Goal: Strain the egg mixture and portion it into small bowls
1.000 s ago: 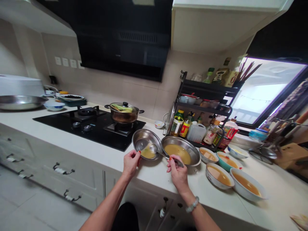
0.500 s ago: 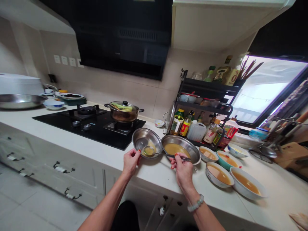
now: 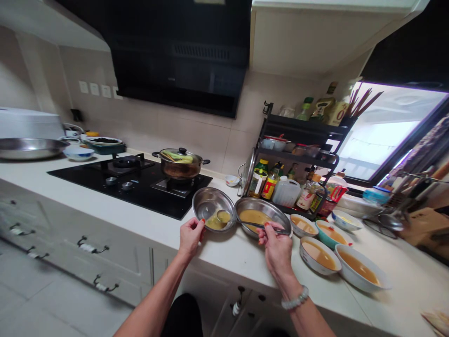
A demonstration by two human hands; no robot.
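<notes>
My left hand (image 3: 191,236) pinches the near rim of a steel bowl (image 3: 210,199), which leans up on its near-left side with a little yellowish liquid pooled low in it. The handle of a ladle (image 3: 224,216) is in the closed fingers of my right hand (image 3: 275,241). Its cup sits inside that bowl, near the liquid. The handle crosses over a second steel bowl (image 3: 286,222), which holds more of the yellowish liquid and stands right beside the first.
Several bowls of orange-brown liquid, such as a white bowl (image 3: 377,283), stand at the right. Behind them is a black rack (image 3: 298,157) of bottles. A lidded pot (image 3: 180,166) sits on the black hob (image 3: 140,192) at the left.
My right hand has shifted right and slightly down. The ladle's cup has moved right and up within the left bowl. My left hand stays on the rim.
</notes>
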